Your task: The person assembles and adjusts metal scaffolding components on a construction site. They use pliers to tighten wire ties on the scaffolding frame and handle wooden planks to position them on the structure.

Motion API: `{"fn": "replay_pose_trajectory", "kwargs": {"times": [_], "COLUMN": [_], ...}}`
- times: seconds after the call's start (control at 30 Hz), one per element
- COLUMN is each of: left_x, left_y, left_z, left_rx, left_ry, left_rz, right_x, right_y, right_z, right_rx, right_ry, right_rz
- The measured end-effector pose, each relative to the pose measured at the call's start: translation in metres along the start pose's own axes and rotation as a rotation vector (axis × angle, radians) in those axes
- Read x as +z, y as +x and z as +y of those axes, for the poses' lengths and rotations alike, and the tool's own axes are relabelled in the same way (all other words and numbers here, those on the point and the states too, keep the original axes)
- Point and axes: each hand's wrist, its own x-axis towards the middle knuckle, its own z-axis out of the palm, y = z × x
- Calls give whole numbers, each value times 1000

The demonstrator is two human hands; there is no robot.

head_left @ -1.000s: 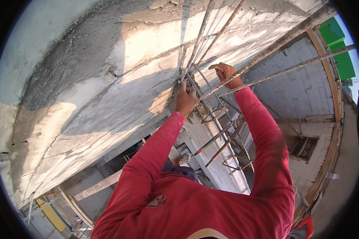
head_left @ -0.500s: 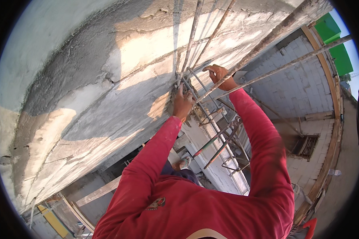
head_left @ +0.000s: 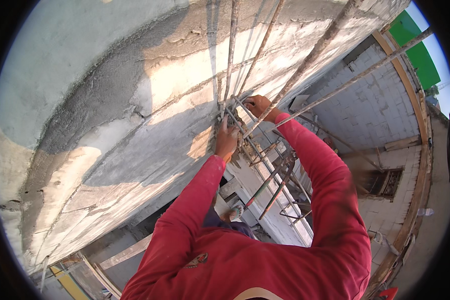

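- At the lower left rim, a yellow board leans at a slant
- Next, a big grey wall with rough mortar, cracks and patches of sunlight
- Below it, a slanting wooden plank
- Around the middle, the left hand, fingers raised and slightly bent beside the upper end of a steel cage; I cannot tell whether it grips anything
- The cage slopes down to the right from the wall, between and below the hands
- Above, two thin upright bars stand close to the wall; far below, a foot in a sandal
- Right of the cage's upper end, the right hand, fingers curled inward, partly behind a thick sloping bar; whether it holds anything, I cannot tell
- Lower, a two-handled tool, handles red and green, hangs among the cage's bars
- Farther right, a thinner bar crosses before a pale block wall
- At the right rim, a green structure
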Motion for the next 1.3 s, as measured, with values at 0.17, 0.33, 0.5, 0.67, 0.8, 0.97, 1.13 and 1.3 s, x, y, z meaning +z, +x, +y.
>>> {"fn": "replay_pose_trajectory", "kwargs": {"times": [0.17, 0.33, 0.5, 0.67, 0.8, 0.97, 1.13, 1.3], "left_x": [2, 3, 1, -1, 1, 3, 2, 0], "left_y": [1, 7, 12, 2, 0, -8, -22, -22], "left_z": [-4, -22, -33, -22, -15, 2, 24, 23], "left_rx": [13, 95, 99, 42, 62, 97, 40, 77], "left_ry": [-46, 205, 85, -90, 68, 113, 232, 159], "left_rz": [-6, 63, 33, -14, 9, 25, 24, 11], "right_x": [-11, -15, -3, -21, -21, -9, -13, -2], "right_y": [4, 1, -1, -4, -4, 6, 6, 9], "right_z": [0, -6, -19, -16, -24, -38, -25, -8], "right_rx": [-40, -63, -158, -61, 105, 45, 126, 200], "right_ry": [44, -249, -190, -41, -99, 122, 295, 328], "right_rz": [61, 205, 147, 168, 175, 108, -65, 55]}}
